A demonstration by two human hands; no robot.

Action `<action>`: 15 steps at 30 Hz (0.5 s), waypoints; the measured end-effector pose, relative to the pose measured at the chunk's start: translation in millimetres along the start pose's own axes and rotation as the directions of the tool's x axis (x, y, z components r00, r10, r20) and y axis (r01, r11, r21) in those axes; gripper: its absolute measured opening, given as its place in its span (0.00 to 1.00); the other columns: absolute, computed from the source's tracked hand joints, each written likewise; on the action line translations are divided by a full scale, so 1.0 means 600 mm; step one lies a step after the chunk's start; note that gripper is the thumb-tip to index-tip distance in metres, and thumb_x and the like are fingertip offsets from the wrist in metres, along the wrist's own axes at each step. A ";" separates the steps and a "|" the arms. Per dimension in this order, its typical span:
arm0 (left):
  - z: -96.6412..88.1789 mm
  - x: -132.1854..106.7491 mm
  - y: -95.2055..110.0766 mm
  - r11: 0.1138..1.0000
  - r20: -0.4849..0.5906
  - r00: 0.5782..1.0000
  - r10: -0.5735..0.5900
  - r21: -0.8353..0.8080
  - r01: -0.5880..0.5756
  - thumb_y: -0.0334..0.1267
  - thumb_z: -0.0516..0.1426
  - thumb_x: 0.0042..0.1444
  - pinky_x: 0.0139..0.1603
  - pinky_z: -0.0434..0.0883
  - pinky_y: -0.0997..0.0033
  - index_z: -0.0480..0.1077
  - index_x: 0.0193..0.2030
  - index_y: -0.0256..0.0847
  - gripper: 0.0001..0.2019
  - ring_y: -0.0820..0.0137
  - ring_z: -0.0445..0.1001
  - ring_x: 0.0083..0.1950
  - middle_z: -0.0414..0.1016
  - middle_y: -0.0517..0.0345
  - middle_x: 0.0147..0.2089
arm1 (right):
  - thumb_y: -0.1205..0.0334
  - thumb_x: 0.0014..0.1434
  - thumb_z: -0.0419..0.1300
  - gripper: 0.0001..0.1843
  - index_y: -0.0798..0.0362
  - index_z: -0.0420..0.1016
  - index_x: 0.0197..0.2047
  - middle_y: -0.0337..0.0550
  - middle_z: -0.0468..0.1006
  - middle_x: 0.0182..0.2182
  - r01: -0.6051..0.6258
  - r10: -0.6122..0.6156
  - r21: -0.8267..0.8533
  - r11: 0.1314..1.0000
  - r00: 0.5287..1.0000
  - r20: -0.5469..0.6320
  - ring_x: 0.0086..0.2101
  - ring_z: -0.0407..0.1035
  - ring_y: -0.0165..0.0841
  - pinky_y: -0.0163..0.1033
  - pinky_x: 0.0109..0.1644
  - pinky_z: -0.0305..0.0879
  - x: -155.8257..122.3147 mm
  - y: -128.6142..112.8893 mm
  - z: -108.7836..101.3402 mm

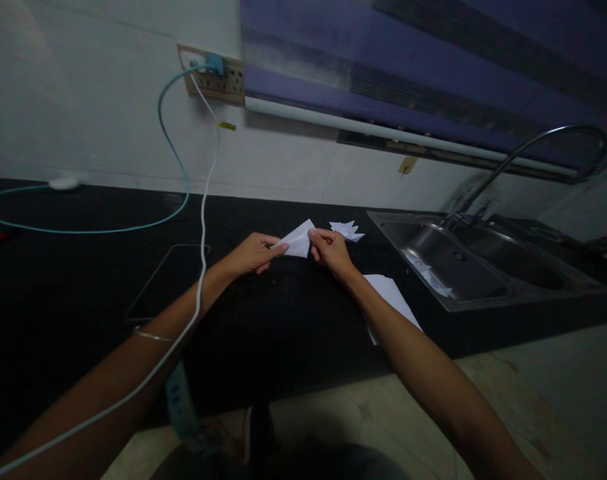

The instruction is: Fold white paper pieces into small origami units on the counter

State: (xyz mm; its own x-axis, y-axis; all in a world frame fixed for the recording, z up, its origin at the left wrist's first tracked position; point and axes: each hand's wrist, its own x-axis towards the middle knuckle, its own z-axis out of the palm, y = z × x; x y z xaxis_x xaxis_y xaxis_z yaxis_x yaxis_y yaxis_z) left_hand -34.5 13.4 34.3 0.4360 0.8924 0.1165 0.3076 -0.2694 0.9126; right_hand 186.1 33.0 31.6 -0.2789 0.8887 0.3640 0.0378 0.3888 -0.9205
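My left hand [256, 253] and my right hand [329, 250] both pinch one folded white paper piece [298, 241] just above the black counter [283, 320]. The left fingers grip its lower left edge, the right fingers its upper right corner. A small pile of folded white paper pieces [347, 231] lies just beyond my right hand. A stack of flat white paper sheets [391, 297] lies under my right forearm, near the counter's front edge.
A steel double sink [478, 267] with a curved tap [533, 143] is set in the counter at right. A dark tablet [168, 277] lies left of my hands. A white cable [203, 200] and a teal cable [168, 133] hang from a wall socket [213, 77].
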 end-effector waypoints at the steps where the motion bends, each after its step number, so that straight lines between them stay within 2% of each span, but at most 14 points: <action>1: -0.002 0.001 -0.001 0.999 -0.007 1.000 -0.022 -0.029 0.022 0.53 0.57 0.60 0.13 0.47 0.78 0.77 0.44 0.38 0.19 0.79 0.55 0.10 0.61 0.67 0.11 | 0.42 0.60 0.58 0.24 0.53 0.68 0.24 0.33 0.66 0.12 -0.012 0.012 -0.004 1.000 1.000 0.008 0.12 0.54 0.22 0.30 0.16 0.46 0.000 -0.001 0.000; 3: -0.002 0.003 -0.002 0.993 -0.040 0.997 -0.063 -0.100 0.058 0.52 0.58 0.60 0.13 0.48 0.78 0.76 0.49 0.39 0.20 0.79 0.59 0.10 0.69 0.62 0.15 | 0.43 0.58 0.60 0.20 0.53 0.73 0.33 0.33 0.70 0.13 -0.058 0.058 0.027 0.998 0.998 0.012 0.11 0.58 0.23 0.30 0.14 0.47 0.001 0.000 0.001; 6: 0.002 0.004 0.003 0.977 -0.103 0.990 -0.097 -0.199 0.075 0.49 0.60 0.59 0.15 0.53 0.78 0.74 0.55 0.39 0.22 0.73 0.75 0.20 0.81 0.47 0.31 | 0.45 0.55 0.64 0.22 0.54 0.73 0.43 0.36 0.76 0.17 -0.116 0.111 0.127 0.985 0.993 0.040 0.14 0.66 0.27 0.30 0.15 0.54 0.004 0.004 0.001; 9: 0.009 0.005 0.006 0.965 -0.132 0.987 -0.093 -0.258 0.057 0.47 0.61 0.58 0.17 0.58 0.80 0.74 0.54 0.39 0.20 0.66 0.82 0.35 0.81 0.41 0.45 | 0.47 0.53 0.66 0.22 0.53 0.73 0.45 0.42 0.82 0.27 -0.147 0.133 0.201 0.969 0.988 0.084 0.21 0.74 0.30 0.31 0.20 0.64 0.003 0.004 0.004; 12: 0.013 0.008 0.003 0.961 -0.159 0.985 -0.065 -0.276 0.019 0.44 0.63 0.56 0.21 0.65 0.79 0.75 0.52 0.38 0.19 0.63 0.81 0.42 0.81 0.42 0.49 | 0.49 0.52 0.68 0.21 0.52 0.75 0.45 0.45 0.83 0.34 -0.182 0.163 0.219 0.959 0.982 0.100 0.26 0.76 0.31 0.34 0.26 0.71 0.000 0.000 0.011; 15: 0.014 0.009 0.002 0.969 -0.200 0.979 -0.040 -0.248 -0.011 0.43 0.64 0.54 0.23 0.69 0.77 0.77 0.49 0.37 0.17 0.63 0.81 0.42 0.81 0.43 0.47 | 0.49 0.52 0.68 0.18 0.52 0.76 0.41 0.46 0.82 0.36 -0.193 0.173 0.222 0.956 0.979 0.107 0.30 0.77 0.31 0.37 0.32 0.75 -0.002 -0.003 0.016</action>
State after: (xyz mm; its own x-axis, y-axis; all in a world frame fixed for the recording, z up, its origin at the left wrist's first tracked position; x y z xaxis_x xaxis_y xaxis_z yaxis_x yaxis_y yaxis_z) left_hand -24.8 15.1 32.5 0.2454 0.9568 0.1556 0.0833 -0.1807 0.9800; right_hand 177.1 28.5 31.5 -0.3690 0.9114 0.1819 -0.1229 0.1462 -0.9816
